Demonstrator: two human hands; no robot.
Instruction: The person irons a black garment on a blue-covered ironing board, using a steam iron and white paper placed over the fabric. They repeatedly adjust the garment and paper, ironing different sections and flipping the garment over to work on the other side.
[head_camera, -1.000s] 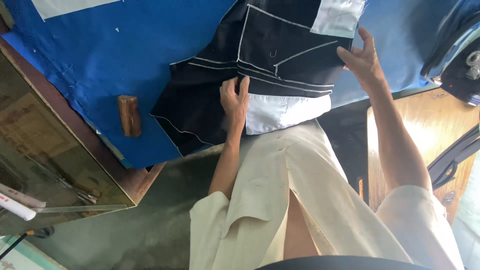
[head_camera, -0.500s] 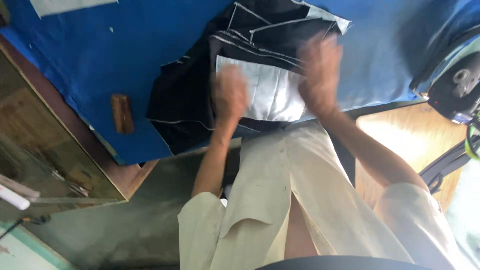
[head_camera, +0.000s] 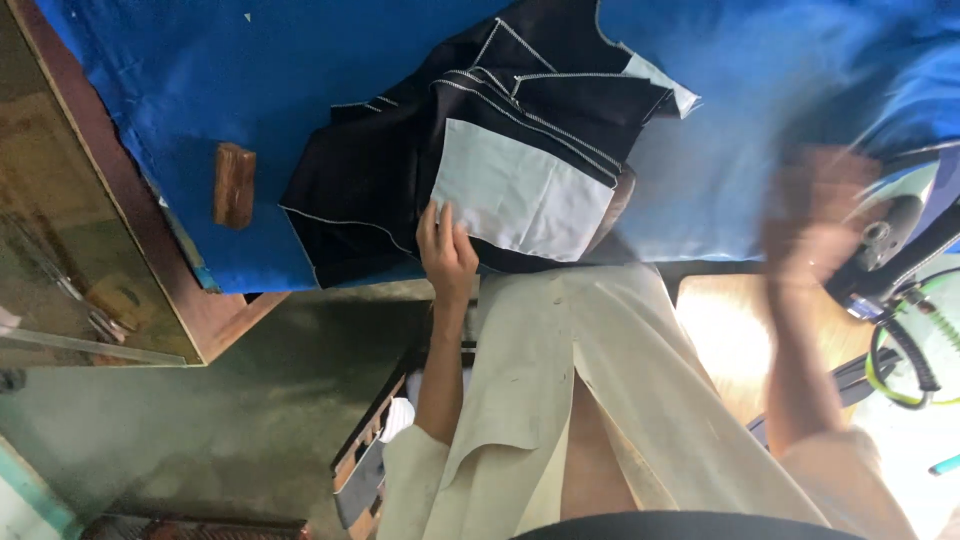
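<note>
Head view, looking down on a blue table (head_camera: 300, 90) with a dark garment (head_camera: 480, 160) spread across it, white stitching lines showing, and a pale lining panel (head_camera: 520, 190) turned face up near the table's front edge. Left hand (head_camera: 447, 252) lies flat on the garment at the panel's lower corner, fingers (head_camera: 432, 222) together and extended, pressing down rather than pinching; no fold of cloth is caught between them that I can see. Right hand (head_camera: 818, 215) is off to the side, well apart from the garment, above the blue cloth near a sewing machine (head_camera: 890, 225); it is motion-blurred, so I cannot tell whether its fingers are apart or closed, or whether it holds anything. A small wooden block (head_camera: 234, 184) sits on the table left of the garment, not touching it. The person's cream apron (head_camera: 600, 380) hangs below the table edge. Risks as I judge them: part of the garment overhangs the front edge, and with only one flat palm pinning it the cloth could slide toward the lap or floor. The lining panel looks loosely laid, so a drag of the palm could crease or shift it out of line with the stitched seams. The right hand, near the machine, could snag on its cables (head_camera: 900, 360).
</note>
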